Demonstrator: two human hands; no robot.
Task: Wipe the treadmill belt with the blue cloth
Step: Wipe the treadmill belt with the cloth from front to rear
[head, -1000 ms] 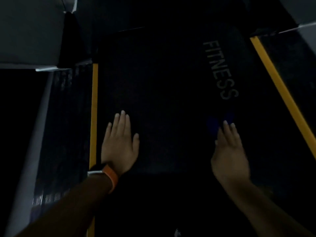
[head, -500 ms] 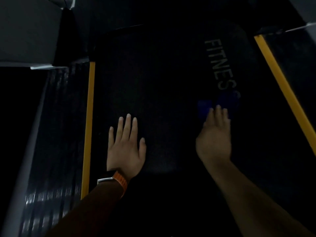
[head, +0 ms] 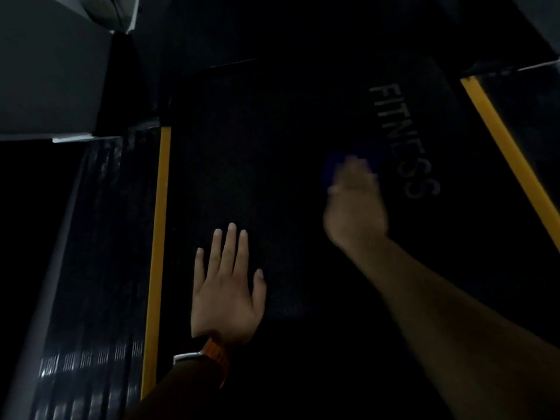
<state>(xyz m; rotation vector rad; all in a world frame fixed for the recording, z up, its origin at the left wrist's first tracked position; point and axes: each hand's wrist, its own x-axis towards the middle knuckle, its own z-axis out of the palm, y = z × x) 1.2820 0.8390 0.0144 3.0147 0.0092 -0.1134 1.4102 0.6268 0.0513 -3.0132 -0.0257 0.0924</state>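
Head view, dim: right hand at 2 o'clock pressing blue cloth, fingers blurred but seemingly straight, onto treadmill belt beside FITNESS lettering; left hand at 7 o'clock flat, fingers spread; judged mid-wipe, much belt likely left.

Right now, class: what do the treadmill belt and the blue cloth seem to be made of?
Treadmill belt: looks like matte black rubber, finely textured, with printed FITNESS lettering. Blue cloth: probably soft fabric, pressed under the right hand; blur hides its weave.
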